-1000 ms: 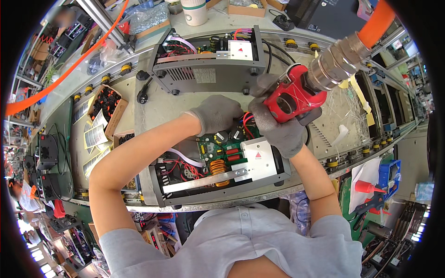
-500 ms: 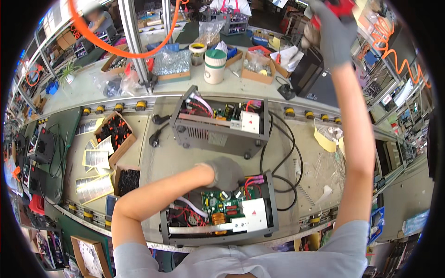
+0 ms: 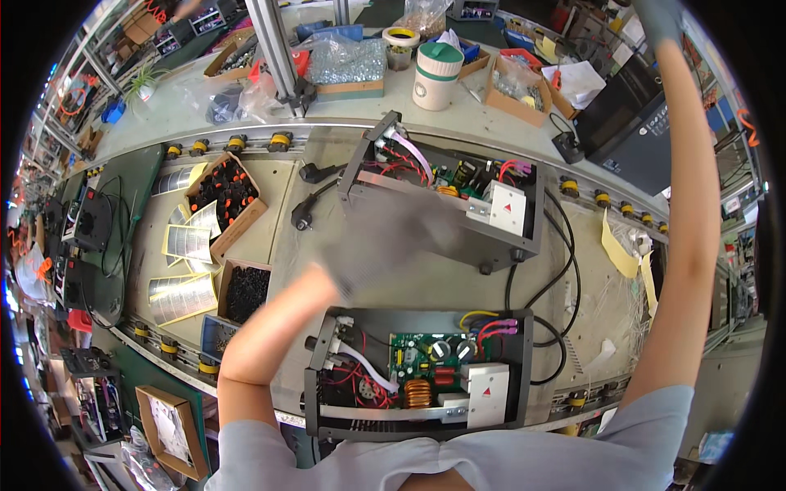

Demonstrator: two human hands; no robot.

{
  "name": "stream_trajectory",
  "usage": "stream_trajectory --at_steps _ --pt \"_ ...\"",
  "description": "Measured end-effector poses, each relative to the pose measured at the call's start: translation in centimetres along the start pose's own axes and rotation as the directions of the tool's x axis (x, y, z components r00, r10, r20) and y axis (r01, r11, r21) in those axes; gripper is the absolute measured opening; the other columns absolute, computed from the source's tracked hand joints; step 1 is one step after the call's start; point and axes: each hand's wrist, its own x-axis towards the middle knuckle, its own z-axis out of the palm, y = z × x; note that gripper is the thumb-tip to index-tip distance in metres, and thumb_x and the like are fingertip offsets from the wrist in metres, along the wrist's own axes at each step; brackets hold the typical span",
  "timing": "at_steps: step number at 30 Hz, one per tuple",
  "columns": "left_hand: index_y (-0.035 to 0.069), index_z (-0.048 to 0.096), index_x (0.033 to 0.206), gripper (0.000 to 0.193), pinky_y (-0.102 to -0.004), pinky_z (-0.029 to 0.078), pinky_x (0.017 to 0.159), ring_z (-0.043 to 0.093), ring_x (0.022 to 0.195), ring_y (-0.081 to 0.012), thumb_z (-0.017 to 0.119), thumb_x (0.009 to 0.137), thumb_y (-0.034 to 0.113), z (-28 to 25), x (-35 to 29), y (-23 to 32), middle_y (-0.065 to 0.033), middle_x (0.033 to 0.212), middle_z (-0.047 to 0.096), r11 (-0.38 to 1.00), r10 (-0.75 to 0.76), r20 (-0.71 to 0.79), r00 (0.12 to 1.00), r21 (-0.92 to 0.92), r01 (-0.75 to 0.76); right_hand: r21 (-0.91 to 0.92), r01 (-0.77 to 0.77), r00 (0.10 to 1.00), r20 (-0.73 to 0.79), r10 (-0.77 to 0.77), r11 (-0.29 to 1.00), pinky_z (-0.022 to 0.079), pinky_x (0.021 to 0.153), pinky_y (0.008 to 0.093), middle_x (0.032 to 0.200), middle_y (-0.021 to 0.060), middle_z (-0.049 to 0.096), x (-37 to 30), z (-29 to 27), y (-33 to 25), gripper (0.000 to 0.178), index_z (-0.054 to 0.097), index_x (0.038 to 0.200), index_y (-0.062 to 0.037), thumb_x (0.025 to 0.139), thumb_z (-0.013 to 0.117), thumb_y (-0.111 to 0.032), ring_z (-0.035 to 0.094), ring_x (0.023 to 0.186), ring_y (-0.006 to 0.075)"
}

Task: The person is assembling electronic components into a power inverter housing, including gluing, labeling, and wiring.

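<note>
My left hand (image 3: pixel 385 245), in a grey glove, is smeared by motion in front of the far open metal case (image 3: pixel 442 233). Its fingers cannot be made out, nor whether they touch the case. Only the gloved wrist part of my right hand (image 3: pixel 660 23) shows at the top right edge, the arm stretched far out; its fingers lie beyond the picture. Close to my body sits the near open case (image 3: pixel 315 393). It holds a green circuit board (image 3: pixel 417 352), a copper coil (image 3: pixel 417 394), a white plate (image 3: pixel 486 394) and coloured wires.
Black cables (image 3: pixel 576 286) curve right of the cases, with two plugs (image 3: pixel 303 214) at left. Further left are a box of black-and-orange parts (image 3: pixel 250 211), a tray of small black pieces (image 3: pixel 247 290) and printed labels (image 3: pixel 182 299). Behind stands a white cup with green lid (image 3: pixel 434 86).
My left hand has left the near case and moved up to the far one. My right hand, earlier at a red object, has gone further to the upper right edge. The view has shifted.
</note>
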Motion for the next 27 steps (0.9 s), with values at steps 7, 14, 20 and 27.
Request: stream_trajectory --at_steps 7,14,20,27 --pt "0.004 0.052 0.124 0.073 -0.0424 0.052 0.077 0.063 0.096 -0.0323 0.033 0.089 0.066 -6.2 -0.1 -12.1 -0.0186 0.113 0.061 0.332 -0.711 0.459 0.533 -0.449 0.829 -0.351 -0.910 -0.211 0.851 0.480 0.222 0.055 0.074 0.0375 0.106 0.0222 0.063 -34.2 -2.7 -0.8 0.092 0.054 0.117 0.0084 0.085 0.026 -0.073 0.064 0.095 0.0276" --pt "0.009 0.047 0.130 0.071 -0.0332 0.051 0.085 0.059 0.104 -0.0201 0.033 0.089 0.065 -2.4 -0.6 -12.8 -0.0116 0.118 0.059 0.416 -0.431 0.302 0.850 -0.770 0.484 0.468 -0.768 0.409 0.884 0.227 -0.437 0.050 0.086 0.0347 0.117 0.0108 0.058 -37.4 2.2 -5.5 0.055 0.049 0.124 -0.0070 0.094 0.037 -0.051 0.061 0.098 0.0206" --pt "0.005 0.039 0.135 0.071 -0.0357 0.040 0.096 0.047 0.116 -0.0181 0.032 0.092 0.061 0.7 -4.6 -13.7 -0.0117 0.129 0.049 0.836 -0.292 -0.129 0.948 -0.515 0.188 0.551 -0.726 0.685 0.635 0.357 0.412 0.041 0.096 0.0320 0.120 0.0093 0.052 -41.7 -3.1 -8.2 0.053 0.036 0.137 -0.0051 0.097 0.040 -0.040 0.054 0.102 0.0188" --pt "0.011 0.034 0.140 0.065 -0.0278 0.051 0.067 0.051 0.109 -0.0163 0.036 0.092 0.055 -3.7 -15.4 -2.2 -0.0065 0.135 0.045 0.421 -0.762 0.362 0.537 -0.352 0.836 -0.111 -0.651 0.235 0.911 0.339 0.750 0.044 0.083 0.0280 0.094 0.0096 0.062 -45.3 -14.0 -9.3 0.050 0.059 0.110 0.0009 0.093 0.046 -0.044 0.056 0.091 0.0150"
